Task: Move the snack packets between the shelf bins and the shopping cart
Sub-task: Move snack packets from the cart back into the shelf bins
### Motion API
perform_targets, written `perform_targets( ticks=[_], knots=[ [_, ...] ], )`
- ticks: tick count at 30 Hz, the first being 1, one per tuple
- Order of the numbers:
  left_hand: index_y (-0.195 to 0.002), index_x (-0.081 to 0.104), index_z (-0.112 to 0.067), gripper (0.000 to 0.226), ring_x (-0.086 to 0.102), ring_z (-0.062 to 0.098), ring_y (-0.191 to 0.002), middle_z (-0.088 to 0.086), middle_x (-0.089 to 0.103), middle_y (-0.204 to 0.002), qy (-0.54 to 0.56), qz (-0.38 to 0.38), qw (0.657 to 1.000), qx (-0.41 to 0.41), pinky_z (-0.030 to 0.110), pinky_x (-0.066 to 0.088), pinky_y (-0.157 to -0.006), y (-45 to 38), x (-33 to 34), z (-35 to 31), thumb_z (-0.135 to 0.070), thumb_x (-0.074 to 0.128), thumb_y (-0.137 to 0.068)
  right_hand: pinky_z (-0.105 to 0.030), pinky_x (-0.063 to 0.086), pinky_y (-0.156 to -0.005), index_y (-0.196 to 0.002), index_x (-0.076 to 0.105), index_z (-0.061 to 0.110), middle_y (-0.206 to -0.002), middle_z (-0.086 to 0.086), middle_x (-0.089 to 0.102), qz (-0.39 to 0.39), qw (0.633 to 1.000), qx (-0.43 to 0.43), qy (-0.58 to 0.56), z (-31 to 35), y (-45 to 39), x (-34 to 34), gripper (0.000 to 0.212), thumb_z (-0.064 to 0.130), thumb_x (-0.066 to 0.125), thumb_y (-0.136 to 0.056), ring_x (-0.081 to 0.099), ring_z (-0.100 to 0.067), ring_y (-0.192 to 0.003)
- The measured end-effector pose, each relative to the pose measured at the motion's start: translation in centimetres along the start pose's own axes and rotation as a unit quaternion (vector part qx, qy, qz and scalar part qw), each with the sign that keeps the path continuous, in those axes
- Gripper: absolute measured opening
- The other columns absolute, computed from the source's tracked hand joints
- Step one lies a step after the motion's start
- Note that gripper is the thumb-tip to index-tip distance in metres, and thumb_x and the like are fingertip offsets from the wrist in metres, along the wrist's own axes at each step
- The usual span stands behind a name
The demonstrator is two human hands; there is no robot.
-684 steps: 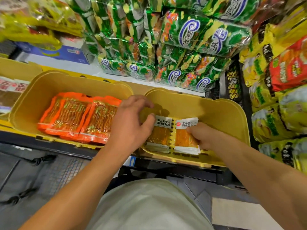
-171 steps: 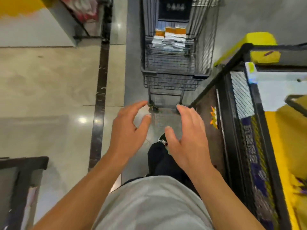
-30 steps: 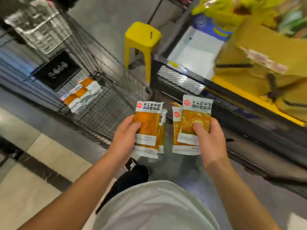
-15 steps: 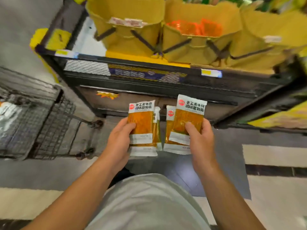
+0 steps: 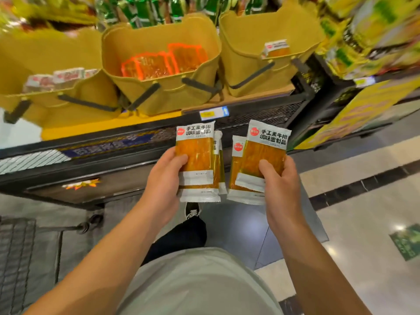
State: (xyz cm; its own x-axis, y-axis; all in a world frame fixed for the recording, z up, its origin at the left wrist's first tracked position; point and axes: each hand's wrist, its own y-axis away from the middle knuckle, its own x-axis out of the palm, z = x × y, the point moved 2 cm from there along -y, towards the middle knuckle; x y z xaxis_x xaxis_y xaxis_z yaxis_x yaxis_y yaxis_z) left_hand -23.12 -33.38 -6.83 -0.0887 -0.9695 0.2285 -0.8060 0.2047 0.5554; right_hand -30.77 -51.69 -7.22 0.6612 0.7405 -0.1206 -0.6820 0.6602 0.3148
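My left hand [image 5: 162,185] grips a small stack of orange snack packets with white labels [image 5: 197,153]. My right hand [image 5: 280,185] grips a second stack of the same packets [image 5: 261,155]. Both stacks are held upright side by side in front of the shelf, below its front edge. Above them stand three yellow bins. The right bin [image 5: 247,64] holds a matching orange packet [image 5: 276,48]. The middle bin [image 5: 163,96] holds bright orange packets [image 5: 163,62]. The left bin [image 5: 91,89] holds white-topped packets [image 5: 56,78]. The cart's wire mesh [image 5: 16,258] shows at lower left.
A black metal shelf frame [image 5: 113,160] runs across below the bins, with a price tag [image 5: 213,113] on its rail. Green and yellow snack bags fill the upper shelves [image 5: 363,30]. Tiled floor [image 5: 363,223] lies to the right. My foot [image 5: 192,211] is under the packets.
The view has swung from the cart and floor up to the shelf bins, which are now closer. Both hands still hold their packet stacks, raised nearer the shelf edge.
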Motion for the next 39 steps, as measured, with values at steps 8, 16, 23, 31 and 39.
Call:
perform_targets(
  ticks=[8, 16, 23, 31, 39],
  knots=[
    [-0.12, 0.064, -0.024, 0.026, 0.072, 0.025, -0.099, 0.005, 0.075, -0.107, 0.012, 0.061, 0.998, 0.0, 0.052, 0.057, -0.09, -8.6, 5.4, -7.5, -0.019, 0.043, -0.105, -0.039, 0.061, -0.079, -0.105, 0.06, 0.043, -0.098, 0.019, 0.072, -0.043, 0.999, -0.024, -0.015, 6.3, -8.4, 2.2, 0.021, 0.024, 0.059, -0.099, 0.072, -0.008, -0.092],
    [-0.119, 0.062, -0.021, 0.026, 0.071, 0.022, -0.078, 0.003, 0.074, -0.088, 0.089, 0.093, 0.992, 0.007, 0.038, 0.061, -0.062, -15.1, 11.4, -13.6, -0.012, 0.046, -0.1, -0.029, 0.061, -0.071, -0.11, 0.062, 0.032, -0.098, 0.011, 0.074, -0.123, 0.99, -0.055, -0.041, 11.1, -15.2, 2.4, 0.022, 0.015, 0.058, -0.098, 0.072, -0.011, -0.09],
    [-0.117, 0.061, -0.018, 0.024, 0.067, 0.023, -0.071, 0.0, 0.067, -0.076, 0.086, 0.091, 0.992, 0.015, 0.04, 0.058, -0.059, -19.1, 16.9, -16.8, -0.011, 0.049, -0.098, -0.047, 0.058, -0.089, -0.106, 0.063, 0.037, -0.103, 0.012, 0.073, -0.121, 0.989, -0.079, -0.043, 13.5, -21.2, 1.6, 0.021, 0.02, 0.06, -0.093, 0.07, -0.012, -0.098],
    [-0.089, 0.059, -0.021, 0.023, 0.058, 0.018, -0.065, -0.004, 0.062, -0.067, 0.053, 0.039, 0.994, 0.087, 0.033, 0.046, -0.062, -23.1, 22.4, -17.5, -0.005, 0.045, -0.096, -0.048, 0.057, -0.091, -0.106, 0.063, 0.043, -0.106, 0.016, 0.072, -0.062, 0.993, -0.1, -0.021, 15.7, -30.7, -1.6, 0.022, 0.028, 0.062, -0.09, 0.069, -0.01, -0.099],
    [-0.108, 0.062, -0.022, 0.021, 0.042, 0.025, -0.079, 0.009, 0.055, -0.094, 0.015, -0.055, 0.997, 0.052, 0.037, 0.029, -0.063, -27.8, 26.9, -16.4, -0.01, 0.054, -0.094, -0.05, 0.056, -0.093, -0.109, 0.063, 0.037, -0.108, 0.01, 0.072, 0.024, 0.993, -0.109, -0.026, 18.4, -39.1, -4.9, 0.025, 0.03, 0.061, -0.085, 0.069, -0.014, -0.101]
  ],
)
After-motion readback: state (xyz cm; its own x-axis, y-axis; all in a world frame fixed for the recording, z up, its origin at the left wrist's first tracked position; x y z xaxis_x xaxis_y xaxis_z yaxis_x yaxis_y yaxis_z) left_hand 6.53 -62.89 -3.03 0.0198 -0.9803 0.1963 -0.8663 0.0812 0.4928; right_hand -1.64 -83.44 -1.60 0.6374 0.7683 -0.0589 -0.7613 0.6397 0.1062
